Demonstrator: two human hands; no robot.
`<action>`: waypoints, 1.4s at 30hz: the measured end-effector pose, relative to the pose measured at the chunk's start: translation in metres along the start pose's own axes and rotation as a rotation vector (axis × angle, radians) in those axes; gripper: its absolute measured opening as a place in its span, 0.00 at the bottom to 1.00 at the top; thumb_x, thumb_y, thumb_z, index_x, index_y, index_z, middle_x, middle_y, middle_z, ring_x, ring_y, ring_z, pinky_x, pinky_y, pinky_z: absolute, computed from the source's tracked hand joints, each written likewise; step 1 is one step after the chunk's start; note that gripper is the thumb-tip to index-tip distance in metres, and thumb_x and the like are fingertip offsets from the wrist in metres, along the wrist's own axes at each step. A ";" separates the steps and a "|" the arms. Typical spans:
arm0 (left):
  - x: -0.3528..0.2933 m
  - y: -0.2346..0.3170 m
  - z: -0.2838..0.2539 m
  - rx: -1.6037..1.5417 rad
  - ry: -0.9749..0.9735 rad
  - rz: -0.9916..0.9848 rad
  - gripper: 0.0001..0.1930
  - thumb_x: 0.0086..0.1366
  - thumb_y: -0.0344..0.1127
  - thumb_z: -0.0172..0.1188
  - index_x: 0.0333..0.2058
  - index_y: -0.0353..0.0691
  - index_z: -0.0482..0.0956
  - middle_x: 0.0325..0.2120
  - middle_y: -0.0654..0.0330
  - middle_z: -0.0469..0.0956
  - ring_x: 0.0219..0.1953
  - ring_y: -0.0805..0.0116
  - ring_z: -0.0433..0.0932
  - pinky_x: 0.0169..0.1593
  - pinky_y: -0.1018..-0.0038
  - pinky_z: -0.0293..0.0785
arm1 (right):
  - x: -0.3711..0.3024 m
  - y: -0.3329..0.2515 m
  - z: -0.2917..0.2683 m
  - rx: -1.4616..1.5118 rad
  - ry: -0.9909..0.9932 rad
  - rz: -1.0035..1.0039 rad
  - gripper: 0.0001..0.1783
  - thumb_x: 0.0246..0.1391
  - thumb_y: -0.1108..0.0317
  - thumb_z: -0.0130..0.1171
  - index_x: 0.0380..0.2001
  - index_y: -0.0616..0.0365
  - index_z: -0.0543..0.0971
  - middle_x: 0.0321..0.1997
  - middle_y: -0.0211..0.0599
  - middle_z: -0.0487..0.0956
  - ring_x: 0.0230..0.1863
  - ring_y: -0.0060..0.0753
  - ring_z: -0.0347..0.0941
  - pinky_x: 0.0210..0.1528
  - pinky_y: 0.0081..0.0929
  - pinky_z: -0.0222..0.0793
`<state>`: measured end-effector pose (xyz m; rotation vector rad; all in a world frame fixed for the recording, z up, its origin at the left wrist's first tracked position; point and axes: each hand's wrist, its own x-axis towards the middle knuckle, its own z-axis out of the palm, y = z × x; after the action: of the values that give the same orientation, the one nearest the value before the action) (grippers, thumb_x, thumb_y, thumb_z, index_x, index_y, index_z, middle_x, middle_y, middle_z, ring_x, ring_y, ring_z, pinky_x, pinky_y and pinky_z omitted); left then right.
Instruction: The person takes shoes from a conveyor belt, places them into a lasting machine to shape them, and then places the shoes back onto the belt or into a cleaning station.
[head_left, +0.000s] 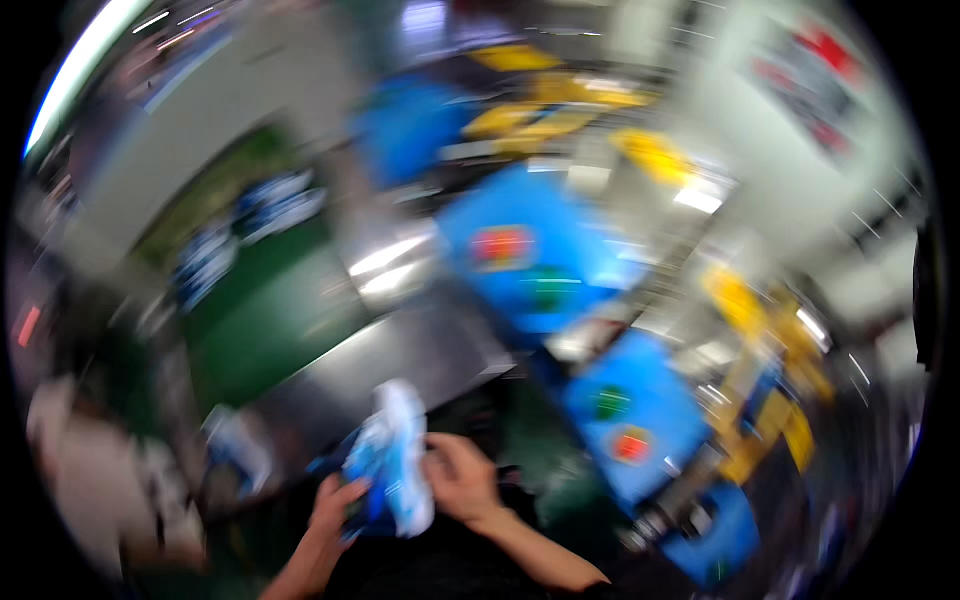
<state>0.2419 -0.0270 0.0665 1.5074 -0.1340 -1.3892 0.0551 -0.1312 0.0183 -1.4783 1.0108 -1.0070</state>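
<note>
Shoe (376, 468) held in your left hand (332, 506), your right hand (464, 482) at its sole (413, 470), grip unclear, suggests handling underway, next calling for steady support.

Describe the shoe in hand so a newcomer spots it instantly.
Find the shiny metal ledge beside the green surface. Near the ledge's lower edge, between the left hand and right hand, is a blue-and-white shoe. Unlike the similarly coloured shoe-like items farther left, it is held.

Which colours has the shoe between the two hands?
Blue and white; the shoe shows best in the head view.
</note>
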 end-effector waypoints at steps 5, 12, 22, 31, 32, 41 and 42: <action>0.052 -0.051 -0.077 0.202 0.137 0.384 0.42 0.56 0.33 0.70 0.65 0.36 0.55 0.55 0.54 0.70 0.57 0.61 0.71 0.62 0.65 0.66 | -0.064 0.018 0.020 0.181 -0.054 0.292 0.09 0.59 0.74 0.57 0.41 0.63 0.81 0.38 0.40 0.83 0.39 0.29 0.80 0.45 0.25 0.75; 0.103 -0.091 -0.175 0.665 0.134 0.185 0.53 0.54 0.47 0.72 0.67 0.26 0.49 0.66 0.36 0.56 0.69 0.47 0.56 0.70 0.64 0.53 | -0.037 0.060 0.070 -0.038 -0.290 0.461 0.36 0.54 0.73 0.61 0.65 0.63 0.60 0.66 0.49 0.64 0.67 0.43 0.60 0.66 0.41 0.60; 0.167 -0.044 -0.410 0.453 0.598 0.239 0.23 0.57 0.38 0.71 0.47 0.32 0.75 0.38 0.59 0.77 0.40 0.67 0.73 0.50 0.68 0.71 | -0.018 0.113 0.286 -0.435 0.059 0.554 0.44 0.45 0.62 0.69 0.63 0.68 0.62 0.54 0.56 0.75 0.56 0.48 0.74 0.59 0.38 0.68; 0.212 0.078 -0.399 0.480 -0.513 0.313 0.40 0.60 0.29 0.61 0.68 0.37 0.52 0.61 0.51 0.65 0.60 0.54 0.69 0.63 0.58 0.66 | -0.040 -0.044 0.283 0.223 0.435 0.546 0.25 0.44 0.64 0.70 0.45 0.63 0.76 0.34 0.28 0.77 0.35 0.22 0.70 0.40 0.25 0.71; 0.184 0.112 -0.337 0.754 -0.541 0.272 0.33 0.61 0.34 0.63 0.63 0.33 0.61 0.54 0.52 0.71 0.53 0.56 0.72 0.57 0.61 0.69 | -0.055 -0.064 0.280 0.381 0.412 0.494 0.30 0.46 0.68 0.70 0.53 0.63 0.71 0.41 0.30 0.77 0.43 0.22 0.70 0.48 0.24 0.70; -0.019 0.129 -0.160 1.720 -1.639 0.425 0.29 0.63 0.44 0.63 0.56 0.31 0.69 0.38 0.58 0.77 0.31 0.69 0.74 0.32 0.71 0.71 | -0.368 -0.225 0.354 0.091 1.423 0.130 0.42 0.48 0.68 0.72 0.64 0.60 0.62 0.58 0.32 0.69 0.58 0.21 0.63 0.62 0.25 0.62; -0.039 0.109 -0.162 1.653 -1.918 0.104 0.34 0.65 0.48 0.61 0.61 0.30 0.62 0.49 0.51 0.75 0.43 0.61 0.76 0.44 0.65 0.75 | -0.406 -0.237 0.386 0.018 1.587 0.178 0.44 0.47 0.64 0.73 0.64 0.60 0.62 0.57 0.34 0.70 0.57 0.26 0.65 0.61 0.27 0.63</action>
<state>0.4143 0.0441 0.1367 0.3393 -2.9284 -2.1602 0.3237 0.3913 0.1759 -0.2760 2.0923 -2.0494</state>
